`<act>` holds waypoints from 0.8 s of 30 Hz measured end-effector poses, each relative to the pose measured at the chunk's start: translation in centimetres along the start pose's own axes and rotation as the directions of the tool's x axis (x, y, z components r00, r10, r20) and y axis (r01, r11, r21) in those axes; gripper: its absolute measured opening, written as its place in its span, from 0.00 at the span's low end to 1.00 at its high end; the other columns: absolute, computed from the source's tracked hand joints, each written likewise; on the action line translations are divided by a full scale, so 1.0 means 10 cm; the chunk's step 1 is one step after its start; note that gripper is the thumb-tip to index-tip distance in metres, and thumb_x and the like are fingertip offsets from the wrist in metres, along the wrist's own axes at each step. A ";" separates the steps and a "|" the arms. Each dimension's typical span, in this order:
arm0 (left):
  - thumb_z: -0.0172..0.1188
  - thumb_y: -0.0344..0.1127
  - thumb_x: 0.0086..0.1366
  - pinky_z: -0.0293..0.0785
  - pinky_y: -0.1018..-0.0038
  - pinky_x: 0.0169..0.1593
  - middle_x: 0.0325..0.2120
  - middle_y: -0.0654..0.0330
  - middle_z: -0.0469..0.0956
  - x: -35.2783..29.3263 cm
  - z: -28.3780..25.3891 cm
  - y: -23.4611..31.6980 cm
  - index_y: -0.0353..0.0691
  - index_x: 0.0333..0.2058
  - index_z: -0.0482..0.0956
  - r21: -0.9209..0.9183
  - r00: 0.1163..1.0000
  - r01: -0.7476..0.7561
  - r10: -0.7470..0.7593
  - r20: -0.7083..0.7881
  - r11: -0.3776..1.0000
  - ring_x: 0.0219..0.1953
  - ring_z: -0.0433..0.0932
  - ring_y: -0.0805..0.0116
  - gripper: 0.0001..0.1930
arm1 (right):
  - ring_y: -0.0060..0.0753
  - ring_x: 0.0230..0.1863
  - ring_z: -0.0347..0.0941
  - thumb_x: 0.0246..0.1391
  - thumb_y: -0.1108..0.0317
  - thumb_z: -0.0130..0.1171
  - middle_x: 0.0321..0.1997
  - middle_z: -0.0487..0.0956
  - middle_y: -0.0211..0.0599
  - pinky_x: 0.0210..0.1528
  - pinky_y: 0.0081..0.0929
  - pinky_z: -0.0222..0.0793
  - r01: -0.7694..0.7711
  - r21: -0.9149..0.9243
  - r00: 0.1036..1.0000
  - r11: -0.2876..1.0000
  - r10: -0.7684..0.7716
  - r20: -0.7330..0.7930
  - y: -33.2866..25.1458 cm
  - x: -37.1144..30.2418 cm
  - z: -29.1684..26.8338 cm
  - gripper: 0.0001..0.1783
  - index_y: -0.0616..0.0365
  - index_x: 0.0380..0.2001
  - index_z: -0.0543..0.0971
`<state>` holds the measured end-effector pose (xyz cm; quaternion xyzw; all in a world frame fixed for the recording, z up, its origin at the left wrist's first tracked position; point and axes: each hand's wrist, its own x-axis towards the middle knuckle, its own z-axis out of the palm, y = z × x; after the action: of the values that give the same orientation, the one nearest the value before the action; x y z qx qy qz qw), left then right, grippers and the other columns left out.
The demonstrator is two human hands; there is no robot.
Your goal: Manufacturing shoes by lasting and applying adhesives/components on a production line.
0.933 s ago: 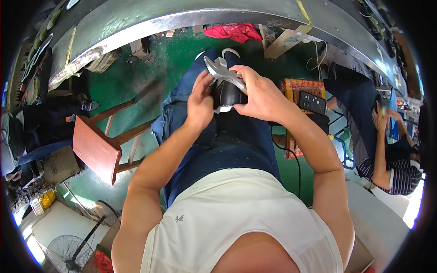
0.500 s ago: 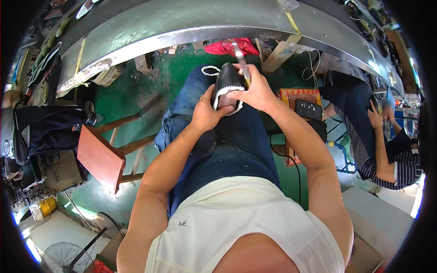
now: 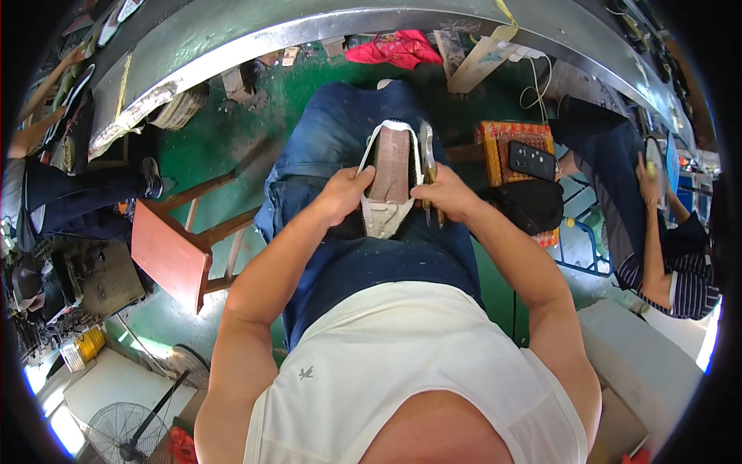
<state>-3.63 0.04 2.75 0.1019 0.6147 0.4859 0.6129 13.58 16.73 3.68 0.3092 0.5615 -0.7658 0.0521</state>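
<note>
Over my lap lies a shoe upper on a last (image 3: 392, 166), sole side up. A brown woven insole shows in its middle, with a white lining edge around it and whitish material at the near end. My left hand (image 3: 344, 193) grips its left side, thumb over the edge. My right hand (image 3: 448, 192) is closed around pincers (image 3: 426, 147) with a metal head and yellowish handles. Its thumb touches the right edge of the shoe upper. Part of the pincers is hidden under my fingers.
A metal-edged bench (image 3: 309, 35) runs across the front. At my left stands a reddish stool (image 3: 171, 259). To the right, a black phone (image 3: 532, 160) and a black pouch (image 3: 527, 207) rest on an orange beaded seat (image 3: 495, 143). Other people sit on both sides.
The shoe upper has turned from showing its black toe to lying sole up, closer to me. The pincers have swung down alongside its right edge. A white loop is no longer visible.
</note>
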 end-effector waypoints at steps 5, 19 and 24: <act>0.55 0.46 0.73 0.69 0.65 0.63 0.59 0.54 0.73 -0.14 0.03 0.14 0.38 0.68 0.61 -0.257 0.979 0.147 -0.103 0.179 0.955 0.59 0.74 0.61 0.30 | 0.21 0.27 0.70 0.51 0.75 0.64 0.35 0.78 0.32 0.32 0.23 0.69 -0.106 -0.239 0.994 0.965 0.095 -0.055 -0.28 -0.13 -0.25 0.18 0.58 0.46 0.73; 0.63 0.33 0.60 0.55 0.70 0.70 0.67 0.42 0.62 -0.29 0.29 -0.27 0.26 0.72 0.40 0.402 0.969 -0.231 0.248 0.011 0.886 0.69 0.62 0.56 0.50 | 0.50 0.46 0.79 0.50 0.74 0.59 0.37 0.82 0.48 0.43 0.43 0.76 0.310 -0.919 0.931 -0.244 -0.118 0.345 -0.97 -0.64 0.07 0.24 0.70 0.52 0.75; 0.46 0.47 0.70 0.50 0.68 0.73 0.70 0.47 0.56 -0.40 0.34 -0.07 0.28 0.73 0.40 -0.409 0.983 -0.118 0.166 0.085 0.905 0.72 0.56 0.59 0.42 | 0.54 0.39 0.80 0.48 0.73 0.61 0.36 0.82 0.51 0.42 0.44 0.76 0.427 -0.882 0.879 -0.198 0.320 0.354 -1.34 -0.35 0.28 0.15 0.69 0.40 0.79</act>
<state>0.50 -1.60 5.65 0.0467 0.4557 0.6381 0.6188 9.50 18.16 17.12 -0.0701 0.9218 -0.0918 0.3701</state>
